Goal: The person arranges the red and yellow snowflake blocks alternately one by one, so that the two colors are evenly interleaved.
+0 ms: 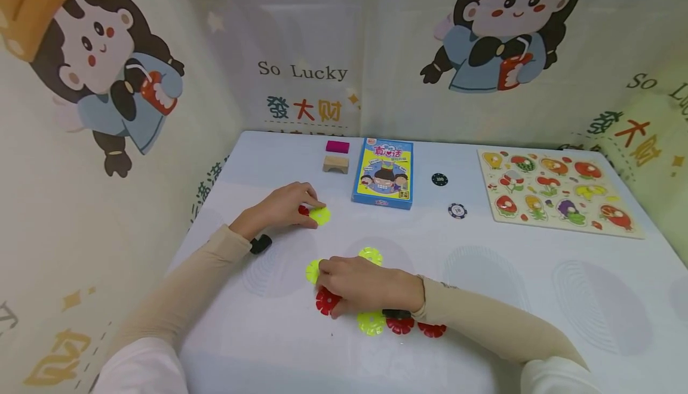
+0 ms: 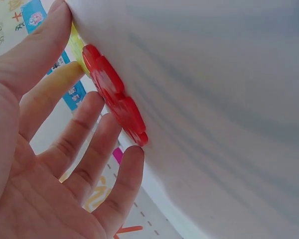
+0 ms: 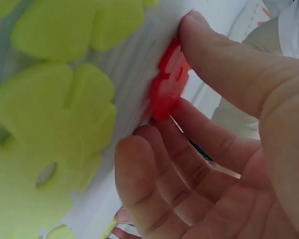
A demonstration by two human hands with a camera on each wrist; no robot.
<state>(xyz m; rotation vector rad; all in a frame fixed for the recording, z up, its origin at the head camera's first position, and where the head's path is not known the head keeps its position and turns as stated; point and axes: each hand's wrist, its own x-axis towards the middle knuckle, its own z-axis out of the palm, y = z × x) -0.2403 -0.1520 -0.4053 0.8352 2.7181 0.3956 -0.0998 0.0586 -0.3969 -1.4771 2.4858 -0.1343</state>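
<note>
R hand pinches red flower-shaped plastic disc on white tabletop, nr yellow flower-shaped plastic disc. L hand prob. pinches 2nd yellow disc, same tabletop; 2nd red disc at fingertips.

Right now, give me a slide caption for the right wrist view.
A red disc in the right hand's grip, yellow discs alongside.
</note>
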